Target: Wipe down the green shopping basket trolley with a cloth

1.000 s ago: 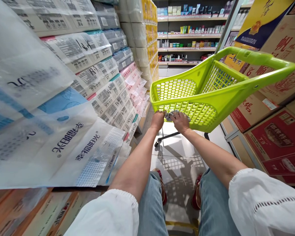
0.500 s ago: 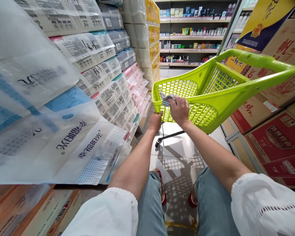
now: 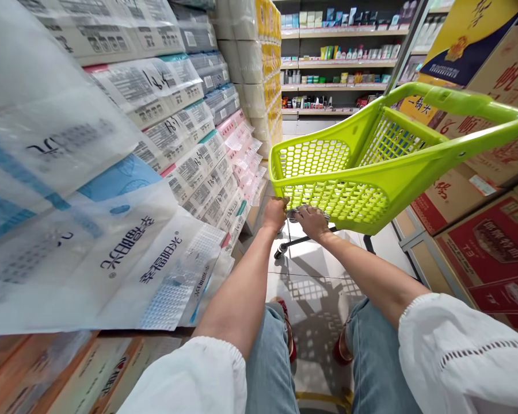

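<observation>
A bright green shopping cart stands sideways in front of me, its handle at the upper right. My left hand is closed around the lower front corner of the basket. Just right of it, my right hand presses a grey striped cloth against the bottom edge of the basket's near side. Most of the cloth is hidden under the fingers. Below the basket, the cart's black leg and a wheel rest on the pale tiled floor.
Packs of tissue paper are stacked close on my left, with yellow and white packs farther back. Cartons line the right side. Shelves of bottles and boxes stand behind the cart. My knees and red shoes are below.
My right hand has moved down with the cloth from the basket's upper rim to its lower edge. The cart has shifted slightly to the right. My left hand keeps its place on the corner.
</observation>
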A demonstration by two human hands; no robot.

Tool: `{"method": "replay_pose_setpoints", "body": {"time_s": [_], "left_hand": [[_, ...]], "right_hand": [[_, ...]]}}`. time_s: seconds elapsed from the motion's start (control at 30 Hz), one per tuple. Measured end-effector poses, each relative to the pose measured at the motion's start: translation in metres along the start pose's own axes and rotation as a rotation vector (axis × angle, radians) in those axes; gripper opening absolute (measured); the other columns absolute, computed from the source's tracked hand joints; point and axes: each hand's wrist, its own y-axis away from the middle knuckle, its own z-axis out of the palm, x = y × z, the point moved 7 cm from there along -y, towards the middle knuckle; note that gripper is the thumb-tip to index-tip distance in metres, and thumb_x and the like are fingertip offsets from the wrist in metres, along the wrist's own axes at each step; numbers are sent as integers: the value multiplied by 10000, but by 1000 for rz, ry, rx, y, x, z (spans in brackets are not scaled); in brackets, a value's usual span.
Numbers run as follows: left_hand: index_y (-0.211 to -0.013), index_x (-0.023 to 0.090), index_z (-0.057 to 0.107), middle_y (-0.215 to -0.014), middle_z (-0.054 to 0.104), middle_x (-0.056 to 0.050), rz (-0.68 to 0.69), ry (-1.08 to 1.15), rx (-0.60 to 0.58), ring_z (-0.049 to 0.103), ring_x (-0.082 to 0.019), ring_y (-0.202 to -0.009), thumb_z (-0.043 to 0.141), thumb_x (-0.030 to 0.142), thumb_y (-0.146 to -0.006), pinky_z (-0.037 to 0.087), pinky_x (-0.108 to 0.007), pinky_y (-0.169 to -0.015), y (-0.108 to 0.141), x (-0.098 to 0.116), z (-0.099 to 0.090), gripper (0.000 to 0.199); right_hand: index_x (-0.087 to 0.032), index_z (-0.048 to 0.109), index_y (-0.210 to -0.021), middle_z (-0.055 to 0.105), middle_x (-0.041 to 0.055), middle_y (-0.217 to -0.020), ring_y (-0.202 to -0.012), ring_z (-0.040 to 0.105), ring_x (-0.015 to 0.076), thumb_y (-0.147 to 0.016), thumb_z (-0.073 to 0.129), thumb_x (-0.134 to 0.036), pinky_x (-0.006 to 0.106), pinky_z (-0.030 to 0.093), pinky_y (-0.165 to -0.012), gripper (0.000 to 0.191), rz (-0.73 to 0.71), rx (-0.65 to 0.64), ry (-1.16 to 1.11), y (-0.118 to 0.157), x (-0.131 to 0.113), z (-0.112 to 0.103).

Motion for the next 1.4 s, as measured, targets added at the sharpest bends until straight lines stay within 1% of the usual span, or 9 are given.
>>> {"method": "replay_pose_setpoints", "body": {"time_s": [0.2, 0.3, 0.63, 0.77, 0.87, 1.1, 1.27, 1.33, 1.4], "left_hand": [[-973, 154, 724, -964, 704, -110, -16, -21, -4, 608, -204, -926, 462, 120, -861, 468, -284, -811, -1, 0, 1, 286], [-961, 169, 723, -967, 705, -88, 17, -10, -1, 606, -194, -905, 448, 120, -866, 468, -279, -780, -1, 2, 1, 295], [-963, 131, 729, -944, 703, -142, -2, -86, -55, 616, -226, -938, 452, 69, -822, 480, -297, -788, 1, 1, -2, 317], [-1055, 173, 710, -965, 710, -102, 24, -52, -54, 620, -193, -919, 458, 89, -839, 478, -277, -797, 3, 4, -5, 342], [-1028, 158, 711, -974, 709, -107, 30, -60, -42, 615, -200, -956, 460, 100, -850, 470, -283, -828, 1, 5, -8, 313], [-875, 161, 694, -911, 697, -100, 74, -36, -2, 610, -195, -844, 453, 156, -877, 454, -290, -743, 5, 10, -19, 241], [-942, 168, 634, -914, 655, -109, 24, 52, 395, 573, -222, -924, 375, 260, -950, 436, -349, -860, 7, 21, -66, 274], [-1013, 165, 607, -997, 639, -123, -20, 76, 499, 549, -229, -995, 327, 272, -974, 410, -371, -931, 3, 26, -79, 302], [-1016, 157, 599, -1064, 624, -136, -43, 98, 501, 531, -230, -1047, 318, 265, -979, 396, -371, -970, -5, 31, -83, 304]], "right_hand": [[-232, 597, -1231, 560, 118, -1267, -1047, 458, 258, -978, 302, -248, 386, 333, -850, 389, 140, 236, -33, -30, 22, -63], [-238, 551, -1304, 525, 128, -1309, -1065, 438, 262, -970, 332, -249, 396, 327, -872, 399, 182, 278, -37, -36, 26, -77], [-280, 546, -1307, 533, 94, -1340, -1102, 459, 275, -989, 251, -221, 396, 356, -842, 438, 84, -7, -5, -7, 7, -8], [-264, 599, -1231, 558, 88, -1310, -1114, 461, 272, -978, 283, -206, 384, 359, -839, 409, 34, -84, -3, 1, -2, -5], [-249, 602, -1219, 569, 100, -1277, -1076, 468, 261, -968, 310, -212, 374, 355, -827, 386, 71, 10, -2, -11, 2, -30], [-241, 616, -1200, 574, 103, -1249, -1048, 453, 257, -951, 386, -262, 359, 352, -810, 340, 155, 261, -47, -40, 15, -116], [-258, 573, -1263, 547, 96, -1287, -1076, 432, 261, -950, 417, -353, 374, 350, -885, 362, 213, 387, -101, -52, 15, -164], [-253, 574, -1254, 538, 104, -1296, -1077, 425, 273, -946, 422, -385, 394, 351, -891, 369, 272, 365, -101, -61, 15, -168], [-248, 607, -1190, 553, 110, -1270, -1071, 421, 286, -945, 410, -389, 410, 356, -877, 344, 307, 281, -85, -70, 14, -161]]}}
